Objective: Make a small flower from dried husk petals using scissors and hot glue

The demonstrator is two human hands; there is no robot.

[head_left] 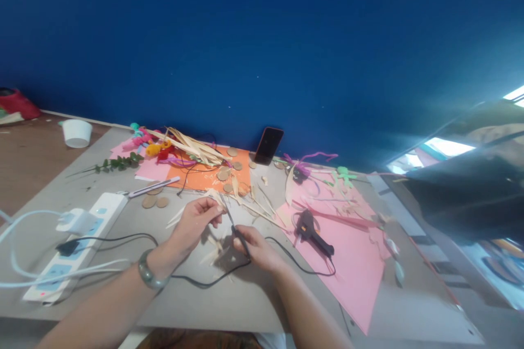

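Here at the near middle of the desk, the right hand is closed round the handles of the scissors, blades angled far and left, right beside the fingertips of the left hand. That left hand is drawn into a tight pinch; what sits between its fingers, I can't tell. Pale scraps lie between the hands! Over to the right, a glue gun rests on pink paper; far side, a phone leans upright by the blue wall.
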